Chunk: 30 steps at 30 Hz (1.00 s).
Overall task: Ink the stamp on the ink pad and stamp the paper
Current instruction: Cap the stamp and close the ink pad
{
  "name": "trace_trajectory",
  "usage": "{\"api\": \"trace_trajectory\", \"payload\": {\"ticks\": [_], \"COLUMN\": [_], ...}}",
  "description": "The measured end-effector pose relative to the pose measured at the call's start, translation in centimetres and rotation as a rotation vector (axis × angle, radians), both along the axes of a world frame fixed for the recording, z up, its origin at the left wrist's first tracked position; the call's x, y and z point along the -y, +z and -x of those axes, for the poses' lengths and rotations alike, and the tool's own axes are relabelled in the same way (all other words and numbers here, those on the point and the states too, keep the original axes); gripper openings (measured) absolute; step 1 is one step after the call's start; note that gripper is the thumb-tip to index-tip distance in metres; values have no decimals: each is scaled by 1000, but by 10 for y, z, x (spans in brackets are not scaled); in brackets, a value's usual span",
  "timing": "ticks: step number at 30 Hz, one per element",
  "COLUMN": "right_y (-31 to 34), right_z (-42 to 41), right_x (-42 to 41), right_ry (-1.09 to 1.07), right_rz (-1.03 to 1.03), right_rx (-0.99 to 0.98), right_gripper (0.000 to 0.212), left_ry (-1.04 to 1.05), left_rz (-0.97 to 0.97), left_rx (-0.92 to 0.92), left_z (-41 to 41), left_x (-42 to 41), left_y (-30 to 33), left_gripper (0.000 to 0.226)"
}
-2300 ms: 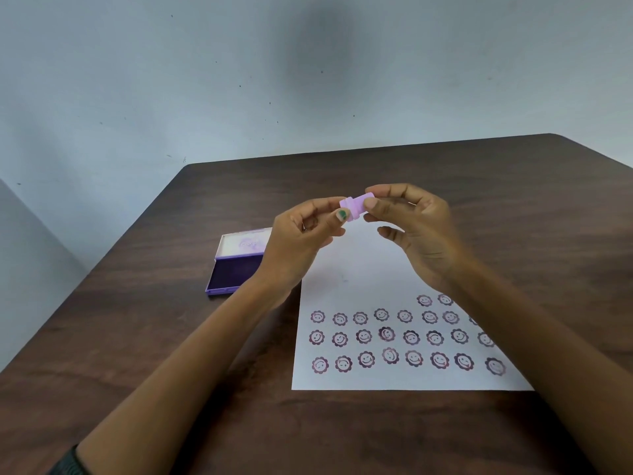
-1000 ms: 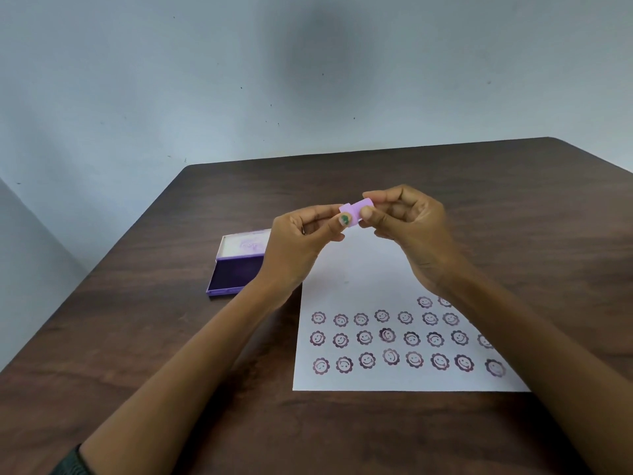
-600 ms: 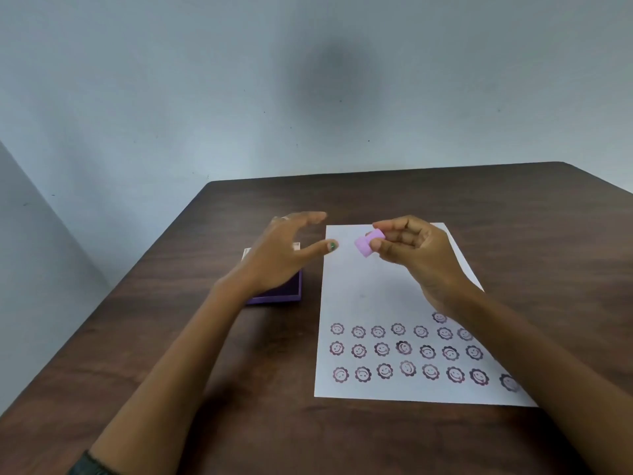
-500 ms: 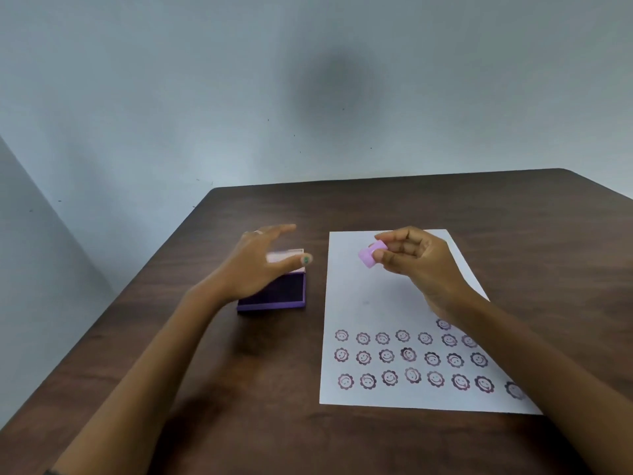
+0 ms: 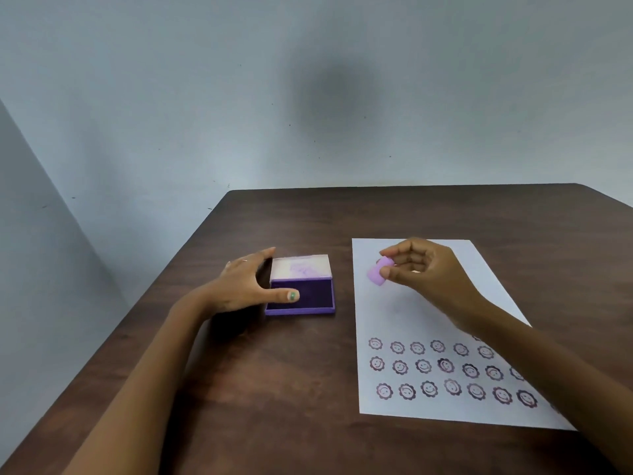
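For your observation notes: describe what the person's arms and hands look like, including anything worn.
Both forearms are bare, no sleeves visible. The left hand has green polish on its thumbnail and perhaps a thin ring, too small to confirm. The right hand shows no jewellery.

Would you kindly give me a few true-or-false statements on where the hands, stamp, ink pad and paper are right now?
1. The right hand holds the stamp above the paper. True.
2. The ink pad is closed. False: its lid stands open.
3. The ink pad lies left of the paper. True.
4. The left hand holds the stamp. False: it is open at the ink pad's left side.
5. The paper is blank. False: rows of smiley prints fill its near end.
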State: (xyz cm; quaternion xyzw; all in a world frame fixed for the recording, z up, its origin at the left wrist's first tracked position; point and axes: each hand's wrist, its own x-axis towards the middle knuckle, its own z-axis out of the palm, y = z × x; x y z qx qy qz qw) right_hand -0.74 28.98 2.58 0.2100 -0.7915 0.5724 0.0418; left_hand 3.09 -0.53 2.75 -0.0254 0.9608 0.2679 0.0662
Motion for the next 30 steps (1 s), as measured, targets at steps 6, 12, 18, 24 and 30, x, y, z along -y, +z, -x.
{"api": "trace_trajectory", "payload": {"ticks": [6,12,18,24,30], "right_y": [9,0,2,20,22], "right_z": [17,34,44,47,50], "right_x": [42,60,60,74,113], "right_ry": [8,6,43,50,177], "right_rz": [-226,-390,-451,-456,-833], "right_rx": [-194,-252,-239,-280,-215], "right_gripper": [19,27,36,23,28], "left_ry": [-69,-75,-93,-105,-103], "left_rz": [97,75,85,100,110], "left_rx": [53,50,58,68,86], "left_z": [-3,-3,-3,-2,-1], "left_x": [-2,-1,-1,-2,-2], "left_y": [2,1,1,2,2], "left_gripper": [126,125,123,124,127]}}
